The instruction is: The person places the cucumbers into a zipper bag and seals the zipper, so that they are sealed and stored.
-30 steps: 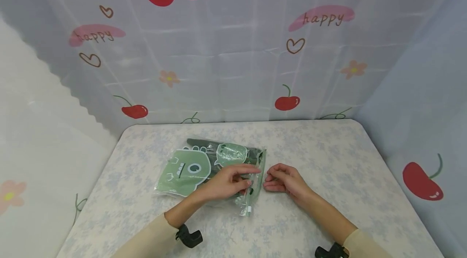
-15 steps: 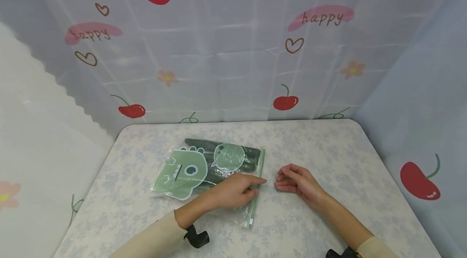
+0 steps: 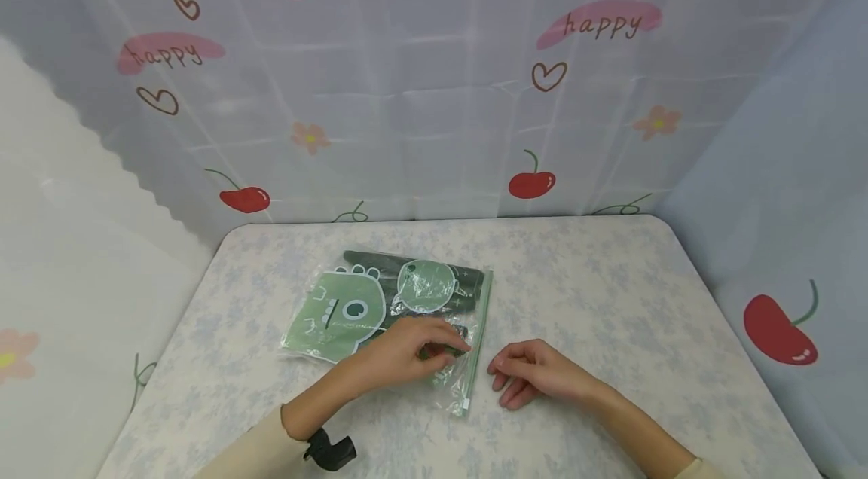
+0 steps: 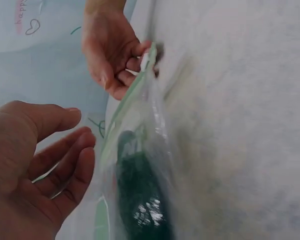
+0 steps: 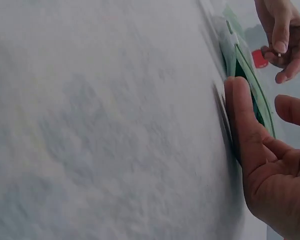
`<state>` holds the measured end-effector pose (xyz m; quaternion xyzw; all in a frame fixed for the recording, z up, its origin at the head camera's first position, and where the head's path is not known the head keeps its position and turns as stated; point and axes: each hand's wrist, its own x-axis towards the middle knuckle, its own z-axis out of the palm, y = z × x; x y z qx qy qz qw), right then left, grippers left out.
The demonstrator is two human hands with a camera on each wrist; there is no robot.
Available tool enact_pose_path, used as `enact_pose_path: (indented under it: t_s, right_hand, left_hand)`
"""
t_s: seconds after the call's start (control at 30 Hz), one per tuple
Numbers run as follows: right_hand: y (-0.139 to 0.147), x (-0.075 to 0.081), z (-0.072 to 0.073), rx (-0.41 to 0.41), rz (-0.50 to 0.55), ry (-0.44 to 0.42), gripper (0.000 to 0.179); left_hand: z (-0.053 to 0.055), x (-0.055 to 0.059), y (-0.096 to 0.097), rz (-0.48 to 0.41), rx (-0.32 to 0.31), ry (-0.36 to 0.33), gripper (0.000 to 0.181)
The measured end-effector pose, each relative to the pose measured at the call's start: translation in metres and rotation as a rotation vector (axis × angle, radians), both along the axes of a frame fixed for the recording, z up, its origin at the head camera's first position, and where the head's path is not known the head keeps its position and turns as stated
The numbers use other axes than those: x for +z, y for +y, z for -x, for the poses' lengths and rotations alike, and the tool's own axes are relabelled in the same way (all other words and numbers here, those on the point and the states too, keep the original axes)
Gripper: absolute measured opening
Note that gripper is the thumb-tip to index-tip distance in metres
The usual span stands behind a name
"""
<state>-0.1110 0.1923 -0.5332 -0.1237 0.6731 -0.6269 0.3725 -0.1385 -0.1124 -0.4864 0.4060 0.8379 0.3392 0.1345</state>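
Note:
A clear slider zip bag printed with green cartoon dinosaurs lies flat on the table. Folded dark green contents show through its plastic. Along its right side runs a light green zip strip, with a white slider at the near end. My left hand hovers over the bag's right part, its fingers loosely bent and apart from the thumb, as the left wrist view shows. Just right of the zip strip is my right hand, low by the table, fingers relaxed and holding nothing.
The table has a pale blue mottled cover. Behind it and at both sides hang white curtains with cherries and the word "happy". A black camera mount sits on the left wrist.
My left hand reached right to the zip strip, then drew back left over the bag. My right hand moved away right, then came back closer to the strip's near end.

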Motion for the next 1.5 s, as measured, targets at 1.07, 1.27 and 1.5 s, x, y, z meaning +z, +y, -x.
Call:
enact_pose_path:
  t_s: [1.07, 1.27, 1.5]
  right_hand:
    - [-0.048, -0.013, -0.023, -0.061, 0.049, -0.088, 0.028]
    - [-0.047, -0.01, -0.023, -0.115, 0.034, -0.075, 0.024]
    - [-0.041, -0.008, -0.016, -0.189, -0.014, -0.036, 0.021]
  left_hand:
    - [-0.039, -0.037, -0.002, 0.053, -0.039, 0.305, 0.009]
    - [-0.038, -0.035, 0.0, 0.002, -0.034, 0.23, 0.005]
    - [-0.04, -0.034, 0.007, -0.021, -0.043, 0.203, 0.006]
